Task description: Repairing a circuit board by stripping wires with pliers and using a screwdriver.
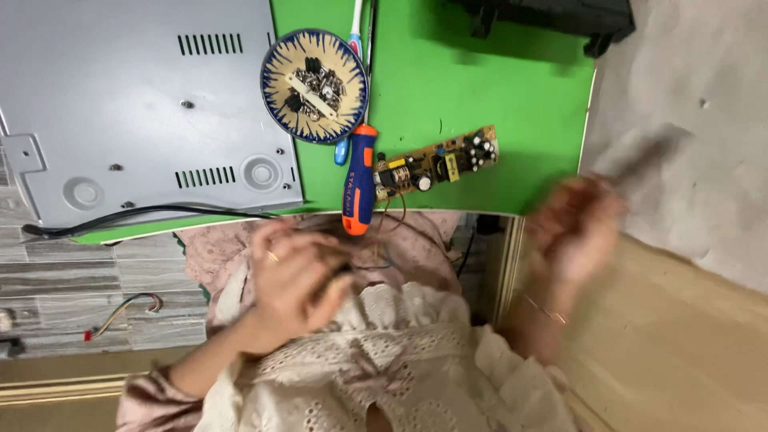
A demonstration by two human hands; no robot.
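Note:
My left hand is curled in front of my lap, just below the table's near edge. Its fingers pinch thin wires that run up to a small brown circuit board on the green table top. My right hand is off the table's right corner and blurred by motion. A dark slim object sticks out of it, too blurred to identify. An orange and blue screwdriver lies between the hands, its handle hanging over the table edge.
A grey metal device casing lies bottom-up at the left, with a black cable along its near side. A round blue-rimmed dish holds screws and small parts. A black object stands at the far edge. Loose coloured wires lie on the floor.

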